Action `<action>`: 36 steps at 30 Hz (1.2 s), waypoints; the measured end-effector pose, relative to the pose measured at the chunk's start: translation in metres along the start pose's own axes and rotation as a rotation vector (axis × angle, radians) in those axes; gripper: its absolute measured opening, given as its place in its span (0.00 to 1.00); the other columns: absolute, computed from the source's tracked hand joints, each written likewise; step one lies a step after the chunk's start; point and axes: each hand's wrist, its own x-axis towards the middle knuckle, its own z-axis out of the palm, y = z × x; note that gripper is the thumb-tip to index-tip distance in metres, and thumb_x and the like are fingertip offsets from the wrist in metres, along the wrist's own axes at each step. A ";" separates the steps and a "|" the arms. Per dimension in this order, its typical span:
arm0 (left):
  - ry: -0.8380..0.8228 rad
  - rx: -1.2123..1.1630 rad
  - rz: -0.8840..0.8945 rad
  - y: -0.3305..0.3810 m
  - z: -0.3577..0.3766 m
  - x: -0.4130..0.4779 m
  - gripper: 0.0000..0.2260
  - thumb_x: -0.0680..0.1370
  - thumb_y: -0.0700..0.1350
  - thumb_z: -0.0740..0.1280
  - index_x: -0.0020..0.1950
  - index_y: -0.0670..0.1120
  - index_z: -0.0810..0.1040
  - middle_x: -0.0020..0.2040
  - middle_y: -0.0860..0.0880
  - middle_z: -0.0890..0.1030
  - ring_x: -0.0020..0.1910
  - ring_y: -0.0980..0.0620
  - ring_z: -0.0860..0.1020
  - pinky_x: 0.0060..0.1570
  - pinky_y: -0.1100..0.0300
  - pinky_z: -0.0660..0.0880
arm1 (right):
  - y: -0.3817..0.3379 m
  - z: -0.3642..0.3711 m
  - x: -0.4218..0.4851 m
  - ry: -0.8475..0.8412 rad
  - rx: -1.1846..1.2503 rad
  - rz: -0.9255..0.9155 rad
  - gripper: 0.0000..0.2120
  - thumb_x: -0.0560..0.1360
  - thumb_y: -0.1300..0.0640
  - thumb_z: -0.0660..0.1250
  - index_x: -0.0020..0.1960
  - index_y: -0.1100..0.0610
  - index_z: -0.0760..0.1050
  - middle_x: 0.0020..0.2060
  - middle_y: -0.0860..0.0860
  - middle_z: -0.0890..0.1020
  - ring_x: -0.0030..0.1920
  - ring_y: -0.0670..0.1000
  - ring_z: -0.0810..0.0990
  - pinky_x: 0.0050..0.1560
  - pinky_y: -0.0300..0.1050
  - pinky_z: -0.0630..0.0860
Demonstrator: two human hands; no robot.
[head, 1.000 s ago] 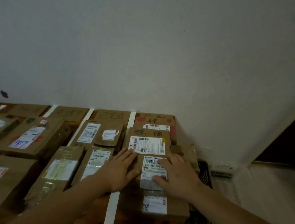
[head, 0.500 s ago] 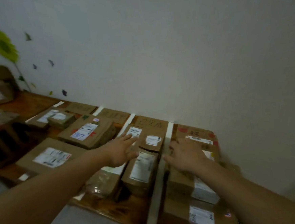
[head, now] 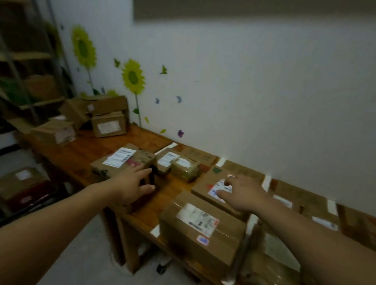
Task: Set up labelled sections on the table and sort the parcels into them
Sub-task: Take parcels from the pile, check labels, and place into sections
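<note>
Several brown cardboard parcels with white shipping labels lie on a long wooden table (head: 87,150), split into sections by white tape strips (head: 266,182). Cardboard section labels (head: 198,156) lie along the wall. My left hand (head: 132,186) reaches forward with fingers spread over the near corner of a flat parcel (head: 122,162) and holds nothing. My right hand (head: 240,194) hovers, fingers loosely extended, over a parcel with a red-marked label (head: 210,184). A larger box (head: 200,231) sits at the front edge between my arms.
More parcels are piled at the table's far left end (head: 99,115) beside a metal shelf (head: 20,61). Boxes lie on the floor at the lower left (head: 19,185). Sunflower stickers (head: 132,77) decorate the white wall. Further parcels fill the right sections (head: 320,218).
The view has swung left along the table. Both hands lifted off the right-hand parcels and moved left, now over the middle sections, holding nothing.
</note>
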 end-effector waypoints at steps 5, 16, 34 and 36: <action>0.025 -0.064 -0.132 -0.098 -0.028 0.012 0.31 0.79 0.60 0.56 0.78 0.51 0.50 0.79 0.47 0.48 0.77 0.46 0.47 0.74 0.52 0.48 | -0.095 0.006 0.078 -0.030 0.014 -0.110 0.26 0.75 0.34 0.57 0.65 0.49 0.71 0.60 0.52 0.75 0.56 0.53 0.74 0.55 0.51 0.74; 0.110 -0.152 -0.360 -0.302 -0.106 0.117 0.31 0.79 0.60 0.57 0.78 0.52 0.51 0.79 0.48 0.48 0.77 0.44 0.45 0.75 0.47 0.49 | -0.290 0.022 0.309 -0.059 0.113 -0.288 0.31 0.75 0.34 0.58 0.72 0.52 0.65 0.67 0.56 0.70 0.66 0.57 0.69 0.64 0.51 0.69; 0.147 -0.383 -0.395 -0.674 -0.167 0.274 0.30 0.79 0.57 0.60 0.77 0.51 0.53 0.78 0.46 0.52 0.77 0.45 0.51 0.74 0.45 0.52 | -0.599 0.094 0.564 -0.211 0.240 -0.203 0.28 0.76 0.37 0.60 0.69 0.52 0.69 0.67 0.53 0.72 0.65 0.54 0.72 0.64 0.52 0.70; 0.105 -0.375 -0.403 -0.714 -0.176 0.291 0.30 0.79 0.57 0.60 0.77 0.50 0.53 0.78 0.45 0.53 0.77 0.44 0.52 0.74 0.45 0.53 | -0.630 0.109 0.584 -0.251 0.263 -0.157 0.28 0.76 0.37 0.60 0.70 0.52 0.67 0.68 0.53 0.71 0.66 0.54 0.71 0.65 0.52 0.70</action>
